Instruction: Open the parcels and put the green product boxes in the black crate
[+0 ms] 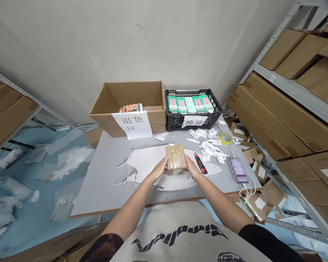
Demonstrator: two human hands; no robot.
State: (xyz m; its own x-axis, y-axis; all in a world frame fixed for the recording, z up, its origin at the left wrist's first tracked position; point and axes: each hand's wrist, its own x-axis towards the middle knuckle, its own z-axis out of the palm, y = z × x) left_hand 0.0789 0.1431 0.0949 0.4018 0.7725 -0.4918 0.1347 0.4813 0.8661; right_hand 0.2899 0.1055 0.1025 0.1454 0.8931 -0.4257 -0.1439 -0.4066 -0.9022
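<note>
A small taped cardboard box [176, 158] is held between my two hands above the middle of the table. My left hand [159, 169] presses on its left side, and my right hand [192, 167] grips the opposite side. Shiny clear tape covers the box's top. Just right of my right hand lies a red and black utility knife [200, 163]. Under the box, the grey table covering [104, 174] is torn, baring a white patch [150, 158].
At the back stand an open carton [98, 115] with a paper sign and a black crate [177, 123] of green-pink boxes. Crumpled paper [211, 145], a yellow tape roll [226, 138] and a phone [238, 170] on a cable lie at right. Shelves of cartons [287, 120] flank the table.
</note>
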